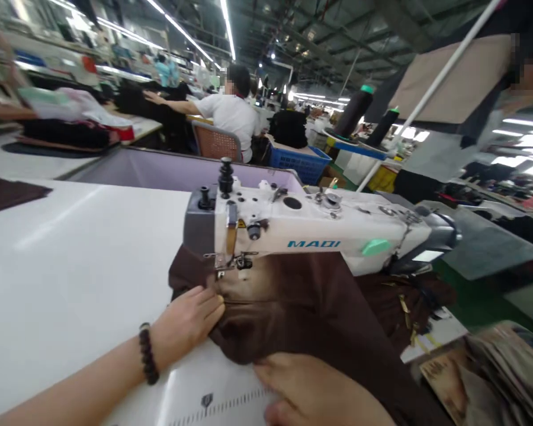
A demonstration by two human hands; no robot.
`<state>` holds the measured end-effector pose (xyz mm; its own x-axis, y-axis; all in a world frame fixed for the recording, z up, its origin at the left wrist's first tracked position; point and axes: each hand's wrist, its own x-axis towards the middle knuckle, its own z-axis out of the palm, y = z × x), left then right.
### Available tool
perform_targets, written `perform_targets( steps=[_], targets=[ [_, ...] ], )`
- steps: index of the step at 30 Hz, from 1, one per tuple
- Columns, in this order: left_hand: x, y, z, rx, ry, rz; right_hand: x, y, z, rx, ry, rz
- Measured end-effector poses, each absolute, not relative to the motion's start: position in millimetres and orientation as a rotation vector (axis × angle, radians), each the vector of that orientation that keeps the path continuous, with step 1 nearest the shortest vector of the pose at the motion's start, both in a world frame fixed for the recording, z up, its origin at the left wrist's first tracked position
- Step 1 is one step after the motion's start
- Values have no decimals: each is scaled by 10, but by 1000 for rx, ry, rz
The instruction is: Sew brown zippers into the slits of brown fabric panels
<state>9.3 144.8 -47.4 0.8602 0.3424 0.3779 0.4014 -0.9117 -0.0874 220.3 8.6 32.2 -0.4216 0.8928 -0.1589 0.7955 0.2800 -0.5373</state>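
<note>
A dark brown fabric [284,313] lies folded under the presser foot [226,261] of a white MAQI sewing machine [311,228]. My left hand [186,322], with a dark bead bracelet [147,354] on the wrist, presses flat on the cloth just in front of the needle area. My right hand [311,390] rests on the fabric's near fold at the bottom of the view. Its fingers are partly cut off by the frame edge. The needle itself is hidden among the foot parts.
The white sewing table [71,260] extends left, with a dark cloth piece [4,192] on it. A stack of printed fabric pieces [484,378] sits at the lower right. Thread cones [355,111] stand behind the machine. A seated co-worker [228,112] works beyond a blue crate [299,163].
</note>
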Motion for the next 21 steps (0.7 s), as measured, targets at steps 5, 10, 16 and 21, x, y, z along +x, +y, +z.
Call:
perform_targets(
  steps=[5,10,16,21],
  targets=[
    [122,1351,-317,-2935,-700,-238,1976,359,427,-1540,-2054,875],
    [-123,1173,-145,-3099,-923,-61,1588,573,-189,-1857,-2242,376],
    [-84,1211,9,-3115,-1065,168,1727,600,-316,-1748,-2406,426],
    [62,1185,-192,-2913,-1183,-57,1804,712,-246,-1713,-2462,434]
  ],
)
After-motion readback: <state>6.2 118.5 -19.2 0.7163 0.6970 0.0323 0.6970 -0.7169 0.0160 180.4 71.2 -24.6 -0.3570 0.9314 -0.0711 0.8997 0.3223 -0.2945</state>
